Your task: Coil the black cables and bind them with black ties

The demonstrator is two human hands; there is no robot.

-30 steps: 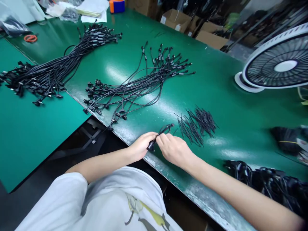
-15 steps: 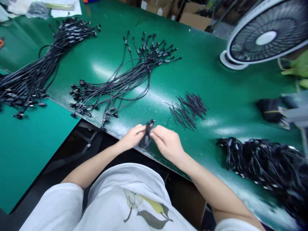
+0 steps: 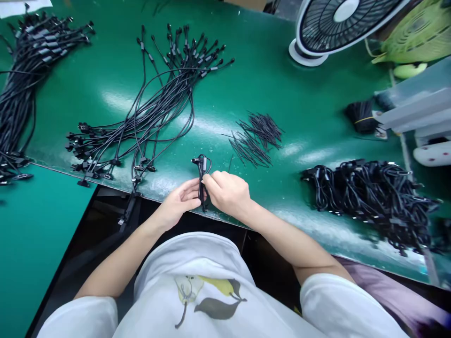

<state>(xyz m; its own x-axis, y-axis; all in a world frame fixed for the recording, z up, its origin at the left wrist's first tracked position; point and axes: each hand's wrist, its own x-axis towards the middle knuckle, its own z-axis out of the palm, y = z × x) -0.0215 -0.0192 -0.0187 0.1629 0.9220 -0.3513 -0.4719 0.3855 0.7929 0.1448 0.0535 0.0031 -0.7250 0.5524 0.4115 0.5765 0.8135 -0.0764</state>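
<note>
Between my hands, just over the table's front edge, stands a coiled black cable (image 3: 202,165), its connector ends uppermost. My left hand (image 3: 181,201) holds the coil from the left, fingers and thumb against its lower part. From the right, my right hand (image 3: 225,190) pinches the middle of the same coil; whether a tie lies under those fingertips I cannot tell. Ahead and to the right lies a pile of short black twist ties (image 3: 259,138). A loose bunch of straight black cables (image 3: 158,105) is spread out ahead and to the left.
At the far left lies another cable bundle (image 3: 26,80). A heap of coiled cables (image 3: 369,197) covers the right side of the green table (image 3: 253,84). A white fan (image 3: 306,58) stands at the back, and a banded black bundle (image 3: 361,117) lies at right.
My view has swung to the right. The cable coil now stands upright, its connectors clear of my fingers. My right hand has turned and closed in on the coil's middle.
</note>
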